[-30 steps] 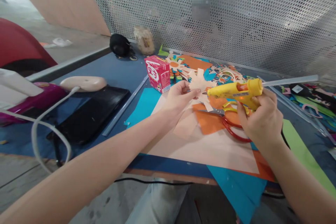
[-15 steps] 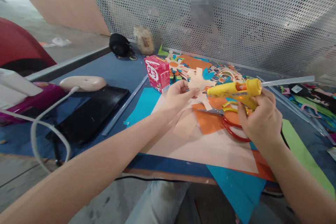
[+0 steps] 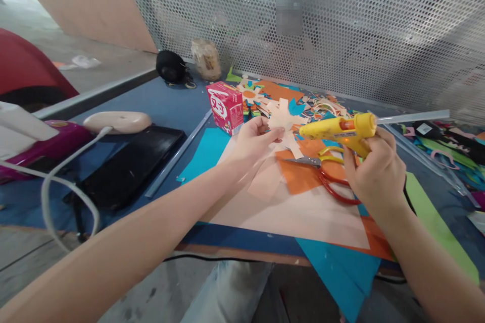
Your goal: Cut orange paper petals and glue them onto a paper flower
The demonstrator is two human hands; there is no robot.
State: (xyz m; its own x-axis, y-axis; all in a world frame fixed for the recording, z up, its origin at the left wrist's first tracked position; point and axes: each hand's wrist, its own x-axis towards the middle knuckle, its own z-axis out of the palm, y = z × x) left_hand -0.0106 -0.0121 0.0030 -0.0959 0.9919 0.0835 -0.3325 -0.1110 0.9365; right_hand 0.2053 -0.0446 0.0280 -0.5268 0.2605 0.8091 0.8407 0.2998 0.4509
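Note:
My left hand (image 3: 257,137) pinches a cream paper flower (image 3: 282,116) by its left edge, above the sheets on the table. A blue leaf-shaped piece (image 3: 296,107) shows on the flower's upper right. My right hand (image 3: 375,169) is wrapped round a yellow glue gun (image 3: 339,127), its nozzle pointing left, close to the flower's right side. A clear glue stick (image 3: 417,117) sticks out of the gun's back. Below the gun lie scissors (image 3: 335,186) with red and yellow handles, on orange paper (image 3: 299,174) and a large pale sheet (image 3: 280,217).
A pink box (image 3: 226,107) stands behind my left hand. Paper scraps (image 3: 326,106) are heaped at the back. To the left are a black phone (image 3: 132,161), a white cable (image 3: 47,197) and a clear stick (image 3: 178,156). A perforated metal panel (image 3: 235,20) rises behind the table.
The whole view has shifted slightly. Both hands keep their holds on the paper flower and the glue gun, with barely any movement between them.

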